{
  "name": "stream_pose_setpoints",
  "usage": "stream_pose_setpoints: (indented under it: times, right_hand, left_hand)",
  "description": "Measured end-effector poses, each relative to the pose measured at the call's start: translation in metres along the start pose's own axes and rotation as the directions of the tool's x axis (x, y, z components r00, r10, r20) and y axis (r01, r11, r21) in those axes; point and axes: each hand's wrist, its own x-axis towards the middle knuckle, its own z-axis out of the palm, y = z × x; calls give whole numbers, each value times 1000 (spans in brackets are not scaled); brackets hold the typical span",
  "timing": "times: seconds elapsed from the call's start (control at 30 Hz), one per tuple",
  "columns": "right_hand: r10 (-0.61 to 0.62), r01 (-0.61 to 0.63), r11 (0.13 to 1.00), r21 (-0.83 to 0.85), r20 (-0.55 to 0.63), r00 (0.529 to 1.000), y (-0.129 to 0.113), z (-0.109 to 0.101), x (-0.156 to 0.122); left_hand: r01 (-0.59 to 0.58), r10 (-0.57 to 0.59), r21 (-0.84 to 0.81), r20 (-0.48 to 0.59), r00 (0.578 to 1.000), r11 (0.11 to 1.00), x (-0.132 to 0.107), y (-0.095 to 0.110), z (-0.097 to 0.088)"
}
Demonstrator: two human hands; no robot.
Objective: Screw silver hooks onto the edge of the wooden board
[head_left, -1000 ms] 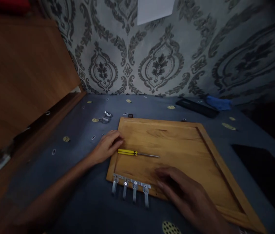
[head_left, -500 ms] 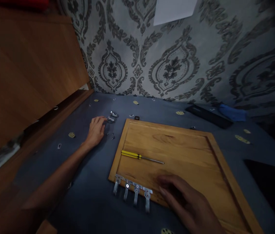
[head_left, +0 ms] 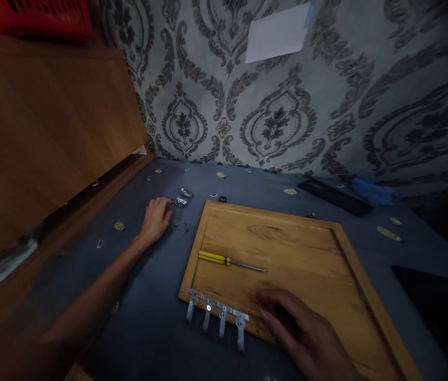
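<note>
My left hand [head_left: 155,219] reaches out over the blue cloth, fingers stretched. Its fingertips are at a small group of metal hinges [head_left: 182,200]; I cannot tell whether they touch. A few small screws [head_left: 185,229] lie just right of this hand. Low over the near part of a framed wooden panel [head_left: 283,243], my right hand [head_left: 307,336] is half curled, with a gap between thumb and forefinger and nothing visible in it. A yellow-handled screwdriver [head_left: 214,257] rests on the panel. Several metal hinges [head_left: 224,320] stand in a row along the panel's near left edge, arms jutting outward.
A wooden cabinet [head_left: 57,127] bounds the left side, with a red basket [head_left: 45,18] on top. Patterned wallpaper [head_left: 224,127] closes off the back. A long black case [head_left: 333,197] and a blue cloth bundle [head_left: 372,191] lie back right; a dark flat object [head_left: 430,296] lies right of the panel.
The view has tilted up slightly, so everything sits lower in the picture. My left hand stays by the hinges, its fingers shifted slightly; my right hand has hardly moved.
</note>
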Motion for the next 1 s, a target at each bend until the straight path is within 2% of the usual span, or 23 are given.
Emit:
stream_pose_setpoints:
  times: [0.23, 0.5, 1.0]
  right_hand:
    - [-10, 9, 1000, -12, -63, 998, -7, 1, 4]
    - [-34, 33, 999, -26, -67, 997, -13, 0, 7]
    - [-52, 50, 998, -26, -64, 997, -9, 1, 6]
  left_hand:
    - [-1, 0, 58, 14, 1000, 998, 5, -7, 0]
    - [-11, 6, 112, 46, 999, 994, 23, -9, -7]
    - [-144, 104, 271, 157, 982, 952, 18, -8, -18]
